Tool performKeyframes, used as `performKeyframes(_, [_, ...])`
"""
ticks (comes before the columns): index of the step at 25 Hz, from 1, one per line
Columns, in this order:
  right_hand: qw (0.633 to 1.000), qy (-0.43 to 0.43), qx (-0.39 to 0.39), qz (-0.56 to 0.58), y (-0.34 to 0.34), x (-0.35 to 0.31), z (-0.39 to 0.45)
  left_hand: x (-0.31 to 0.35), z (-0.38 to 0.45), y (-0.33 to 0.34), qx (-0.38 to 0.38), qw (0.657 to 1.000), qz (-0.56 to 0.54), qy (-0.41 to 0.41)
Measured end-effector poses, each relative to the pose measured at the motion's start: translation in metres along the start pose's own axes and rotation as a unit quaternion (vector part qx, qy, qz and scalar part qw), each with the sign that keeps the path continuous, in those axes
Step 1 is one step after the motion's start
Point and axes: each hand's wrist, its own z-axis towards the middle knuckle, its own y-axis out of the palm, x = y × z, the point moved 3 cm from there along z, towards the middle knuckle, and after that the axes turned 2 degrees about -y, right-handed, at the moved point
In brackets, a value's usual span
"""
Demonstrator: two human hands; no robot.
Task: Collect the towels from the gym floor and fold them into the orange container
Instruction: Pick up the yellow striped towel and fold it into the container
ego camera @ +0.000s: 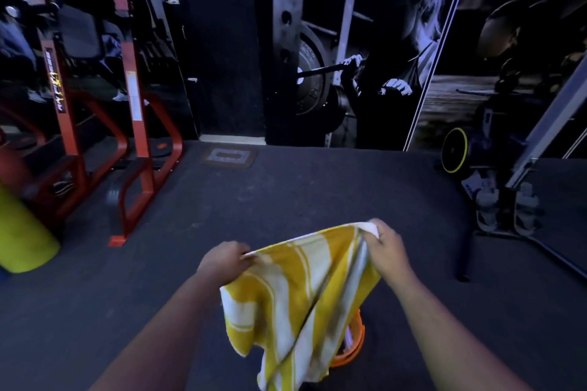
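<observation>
towel: yellow and white striped towel [295, 292], held up in the air over the gym floor [286, 194], top edge stretched between both hands, the rest hanging loose with a crease running down the middle
left hand: left hand [224, 260] has its fingers curled round the towel's upper left corner, pinching it tight
right hand: right hand [386, 247] grips the upper right corner, where the cloth bunches up white under the fingers
hands overall: well apart from each other, each clamped on its own corner, right one a bit higher
orange container: orange container [352, 349] sits on the floor right under the hanging towel, mostly hidden behind it, only part of the rim and side showing; something pale inside, can't really tell what
floor: dark rubbery mat, pretty dim lighting
left side: red machine frame [136, 149] standing on the floor, with a yellow-green cylinder [22, 232] near the left edge of the floor
back: wall mural [365, 47] of a person lifting a barbell
right side: metal stand [508, 209] with a yellow-rimmed wheel [455, 151] beside it
</observation>
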Motion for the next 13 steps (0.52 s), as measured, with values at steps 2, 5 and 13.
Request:
performKeyframes(2, [0.996, 0.072, 0.054, 0.003, -0.010, 0.012, 0.003, -0.025, -0.001, 0.004, 0.045, 0.981, -0.182, -0.057])
performKeyframes(5, [0.997, 0.061, -0.022, -0.031, 0.000, 0.006, 0.002, 0.005, -0.004, -0.011, 0.077, 0.955, -0.286, -0.007])
performKeyframes(13, [0.929, -0.076, -0.313, -0.181, 0.065, -0.042, -0.016, 0.102, -0.019, -0.047, -0.016, 0.941, -0.280, 0.191])
